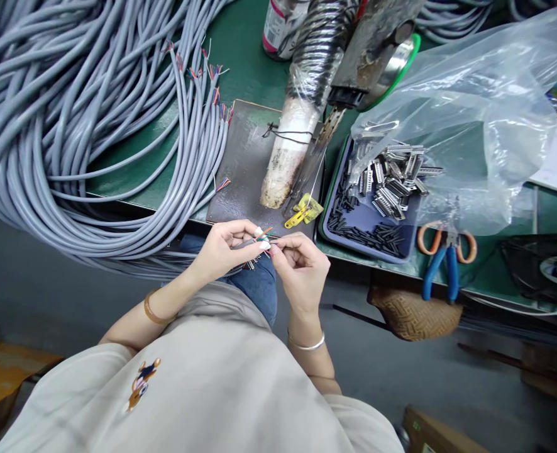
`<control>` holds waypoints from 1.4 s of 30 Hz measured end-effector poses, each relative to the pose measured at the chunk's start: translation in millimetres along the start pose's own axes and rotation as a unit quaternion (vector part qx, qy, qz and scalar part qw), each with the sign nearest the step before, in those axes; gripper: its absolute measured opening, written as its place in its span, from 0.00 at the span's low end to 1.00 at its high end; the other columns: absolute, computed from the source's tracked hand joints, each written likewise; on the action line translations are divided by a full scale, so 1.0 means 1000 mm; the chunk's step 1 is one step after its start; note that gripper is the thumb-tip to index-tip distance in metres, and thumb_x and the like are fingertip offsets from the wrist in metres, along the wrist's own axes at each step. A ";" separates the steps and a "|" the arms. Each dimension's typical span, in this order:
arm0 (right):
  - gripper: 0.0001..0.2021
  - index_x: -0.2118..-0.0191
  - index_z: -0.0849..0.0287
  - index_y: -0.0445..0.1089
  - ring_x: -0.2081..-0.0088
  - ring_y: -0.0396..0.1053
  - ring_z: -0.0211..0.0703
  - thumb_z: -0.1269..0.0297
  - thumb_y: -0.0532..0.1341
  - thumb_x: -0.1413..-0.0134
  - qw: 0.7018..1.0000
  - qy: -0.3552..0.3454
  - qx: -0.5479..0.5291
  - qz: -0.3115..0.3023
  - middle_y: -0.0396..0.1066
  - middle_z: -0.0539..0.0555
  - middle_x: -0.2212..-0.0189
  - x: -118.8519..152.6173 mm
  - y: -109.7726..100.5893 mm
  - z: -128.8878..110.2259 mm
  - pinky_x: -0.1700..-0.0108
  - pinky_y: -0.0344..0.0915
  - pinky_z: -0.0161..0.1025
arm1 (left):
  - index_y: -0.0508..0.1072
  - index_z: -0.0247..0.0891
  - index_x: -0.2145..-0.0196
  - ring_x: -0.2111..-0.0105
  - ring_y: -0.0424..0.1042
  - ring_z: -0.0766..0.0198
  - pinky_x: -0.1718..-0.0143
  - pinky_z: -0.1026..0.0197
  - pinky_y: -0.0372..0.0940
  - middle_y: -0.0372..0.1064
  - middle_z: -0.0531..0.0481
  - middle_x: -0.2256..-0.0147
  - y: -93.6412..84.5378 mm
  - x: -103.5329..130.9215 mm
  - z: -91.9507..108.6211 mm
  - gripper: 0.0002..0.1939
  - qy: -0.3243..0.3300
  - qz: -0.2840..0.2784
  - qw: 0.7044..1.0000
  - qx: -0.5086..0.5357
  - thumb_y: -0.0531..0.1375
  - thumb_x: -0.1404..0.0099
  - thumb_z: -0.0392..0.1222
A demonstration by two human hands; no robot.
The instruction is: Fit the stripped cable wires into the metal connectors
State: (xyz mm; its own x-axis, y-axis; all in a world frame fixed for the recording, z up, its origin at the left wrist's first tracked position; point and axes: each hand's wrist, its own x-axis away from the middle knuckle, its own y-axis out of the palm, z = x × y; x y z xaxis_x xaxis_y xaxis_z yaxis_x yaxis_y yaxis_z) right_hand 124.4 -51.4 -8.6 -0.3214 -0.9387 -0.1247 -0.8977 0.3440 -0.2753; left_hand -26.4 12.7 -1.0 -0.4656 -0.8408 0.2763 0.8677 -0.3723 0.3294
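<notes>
Pinching thin, colorful plastic-coated wires, the bare hands nearly meet at their fingertips.

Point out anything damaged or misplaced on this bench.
The duct's white end is stained brown, as if scorched. The blue-handled pliers jut past the edge of the green table, so they might get knocked off.

The green bench carries a big heap of gray cables on the left, a dark board in the middle, then a blue tray, orange-handled scissors and blue-handled pliers overhanging the front edge.
</notes>
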 end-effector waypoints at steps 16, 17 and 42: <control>0.10 0.71 0.56 0.76 0.80 0.54 0.30 0.56 0.70 0.46 0.986 0.106 -0.126 -0.005 0.70 0.46 0.77 -0.006 -0.006 0.004 0.79 0.50 0.31 | 0.75 0.34 0.70 0.78 0.62 0.73 0.76 0.70 0.60 0.66 0.55 0.77 0.012 0.006 0.001 0.05 0.127 0.010 0.988 -0.087 0.65 0.38 0.38; 0.10 0.70 0.56 0.77 0.79 0.55 0.30 0.55 0.70 0.45 0.987 0.104 -0.121 -0.008 0.71 0.47 0.76 -0.006 -0.007 0.004 0.79 0.51 0.31 | 0.75 0.34 0.70 0.78 0.62 0.73 0.76 0.70 0.59 0.67 0.55 0.77 0.012 0.006 0.001 0.05 0.133 0.012 0.987 -0.092 0.64 0.38 0.38; 0.04 0.59 0.52 0.79 0.75 0.65 0.35 0.64 0.66 0.36 0.985 -0.144 0.094 -0.020 0.78 0.50 0.67 -0.005 -0.010 0.002 0.66 0.67 0.38 | 0.69 0.35 0.74 0.86 0.48 0.78 0.85 0.70 0.38 0.60 0.59 0.83 -0.002 -0.001 0.008 0.15 -0.113 -0.071 0.989 0.069 0.71 0.46 0.45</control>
State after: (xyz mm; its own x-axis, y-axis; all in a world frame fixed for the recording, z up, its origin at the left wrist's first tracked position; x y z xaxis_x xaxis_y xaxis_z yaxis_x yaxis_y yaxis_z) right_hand 135.5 -50.3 -7.0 -0.1635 -0.9152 -0.3684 -0.8281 0.3303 -0.4529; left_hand -28.4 17.3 5.0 -0.6218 -0.6687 0.4077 0.7660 -0.4108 0.4944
